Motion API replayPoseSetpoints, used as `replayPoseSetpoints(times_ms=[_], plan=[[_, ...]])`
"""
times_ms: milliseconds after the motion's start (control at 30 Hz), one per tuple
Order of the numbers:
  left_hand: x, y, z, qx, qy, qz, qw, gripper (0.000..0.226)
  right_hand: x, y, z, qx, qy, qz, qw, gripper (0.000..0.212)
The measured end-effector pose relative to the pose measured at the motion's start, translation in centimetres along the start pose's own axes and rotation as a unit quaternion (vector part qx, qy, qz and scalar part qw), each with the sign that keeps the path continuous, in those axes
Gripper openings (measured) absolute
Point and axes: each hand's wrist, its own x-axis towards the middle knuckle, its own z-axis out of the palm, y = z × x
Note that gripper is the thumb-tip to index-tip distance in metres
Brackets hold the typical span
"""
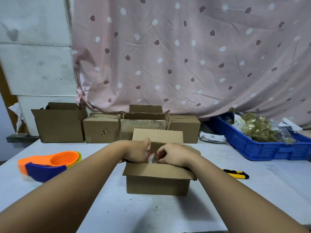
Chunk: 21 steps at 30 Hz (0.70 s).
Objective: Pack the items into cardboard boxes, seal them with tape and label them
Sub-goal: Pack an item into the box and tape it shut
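Just the one wide-angle cam here, worn on the head, looking forward and down across the table [168, 212]. It sits close: the left hand [138, 151] and right hand [175, 155] reach in from the bottom corners to the cardboard box [158, 184] dead center, and straight ahead it faces the patterned curtain [185, 56] hanging behind the table's far edge.

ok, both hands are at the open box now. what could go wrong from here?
1. The left hand and right hand hold a red-rimmed round item over the cardboard box; it may slip or land crooked.
2. The right forearm seems to rest on the near flap and could crease it, spoiling the tape seal.
3. The utility knife lies by that forearm; pulling back might knock it.
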Motion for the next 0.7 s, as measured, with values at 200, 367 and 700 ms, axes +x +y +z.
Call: replayPoseSetpoints(times_ms=[200,367,700], plan=[[-0.3,-0.1,0.0,0.09,0.033,0.009,0.995,0.047,-0.2,0.0,0.0,0.004,0.003,0.002,1.0,0.015],[-0.5,1.2,-0.4,0.255,0.069,0.011,0.965,0.039,-0.5,-0.2,-0.3,0.008,-0.003,0.003,1.0,0.016],[0.2,1.4,0.2,0.197,-0.006,-0.073,0.978,0.035,-0.3,-0.1,-0.1,0.024,0.0,0.001,1.0,0.016]])
